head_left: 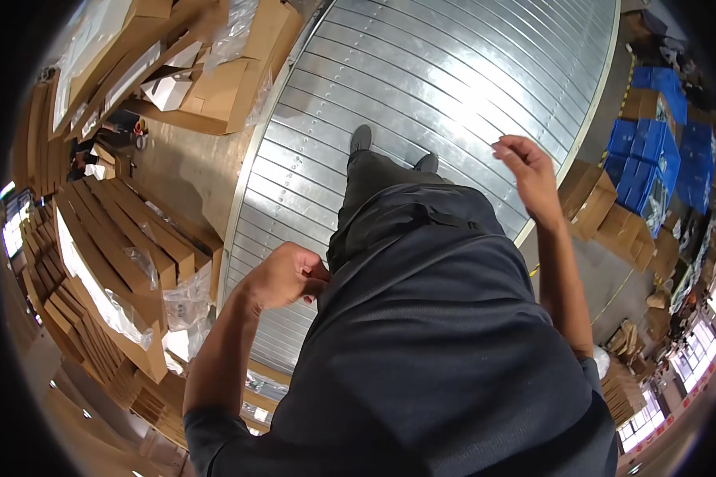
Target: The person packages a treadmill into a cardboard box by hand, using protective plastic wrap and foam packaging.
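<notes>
My left hand [288, 275] is curled at my left hip, its fingertips right at the edge of my dark shirt [422, 318]. I cannot tell what its closed fingers hold, if anything. Out to the right of my waist, my right hand [531, 176] is raised with bent fingers and a gap at the thumb; nothing shows in it. Below both hands, my grey shoes [361, 138] stand on a shiny ribbed metal floor [422, 71].
Stacked cardboard cartons [127, 238] with clear plastic wrap line the left side. An open cardboard box [223, 87] lies at upper left, near a roll of tape [141, 127]. Blue-wrapped packages [640, 163] and brown boxes [605, 208] stand at right beyond the metal edge.
</notes>
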Available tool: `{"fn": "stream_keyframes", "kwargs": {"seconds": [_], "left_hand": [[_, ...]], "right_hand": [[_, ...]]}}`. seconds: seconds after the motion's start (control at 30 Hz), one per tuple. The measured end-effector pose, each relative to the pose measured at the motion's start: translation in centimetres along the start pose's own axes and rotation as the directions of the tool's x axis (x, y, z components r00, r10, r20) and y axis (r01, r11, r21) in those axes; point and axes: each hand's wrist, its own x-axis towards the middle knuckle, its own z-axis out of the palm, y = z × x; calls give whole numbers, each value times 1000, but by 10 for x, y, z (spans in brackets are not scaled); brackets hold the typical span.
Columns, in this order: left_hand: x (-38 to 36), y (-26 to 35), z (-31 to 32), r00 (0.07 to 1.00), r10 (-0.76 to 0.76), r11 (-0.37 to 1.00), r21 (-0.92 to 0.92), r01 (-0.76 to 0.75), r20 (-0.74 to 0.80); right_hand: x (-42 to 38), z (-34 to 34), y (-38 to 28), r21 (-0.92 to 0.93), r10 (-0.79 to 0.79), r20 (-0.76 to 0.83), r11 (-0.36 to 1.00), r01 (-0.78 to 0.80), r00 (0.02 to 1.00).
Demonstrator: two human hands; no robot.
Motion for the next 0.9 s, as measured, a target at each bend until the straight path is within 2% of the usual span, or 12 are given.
{"fn": "stream_keyframes", "kwargs": {"seconds": [0.1,0.13,0.2,0.33,0.4,0.57,0.63,0.67,0.73,0.8,0.87,0.9], "left_hand": [[0,3,-20,1000,3,1000,-11,-2,1],[1,3,-31,987,154,988,41,-152,-47],[5,6,-50,891,441,892,163,-422,-111],[17,69,-36,635,685,698,74,-712,-358],[26,77,-27,755,655,731,247,-636,5],[29,76,-61,814,577,786,223,-576,68],[25,85,-67,868,494,797,375,-473,45],[29,97,-70,872,489,767,460,-446,30],[46,105,-75,838,540,837,159,-523,-82],[76,101,-85,818,534,843,59,-535,-214],[118,79,-100,821,464,884,118,-452,-332],[135,67,-105,816,446,893,239,-381,-367]], "right_hand": [[-3,26,-9,42,78,69,996,-81,995],[-6,34,-14,44,96,78,994,-100,992],[-10,46,-21,96,73,115,992,-84,991],[-8,65,-33,112,37,117,992,-50,992],[-7,64,-35,91,28,82,995,-36,996],[-15,49,-18,27,145,-51,989,-144,988],[-21,38,10,0,158,-109,987,-158,981],[-27,33,5,-192,198,-150,955,-225,969],[-36,22,56,-160,176,-176,966,-205,968],[-52,21,83,3,269,-207,962,-274,941],[-81,22,98,50,395,-209,918,-394,895],[-99,24,127,-59,397,-219,906,-418,891]]}}
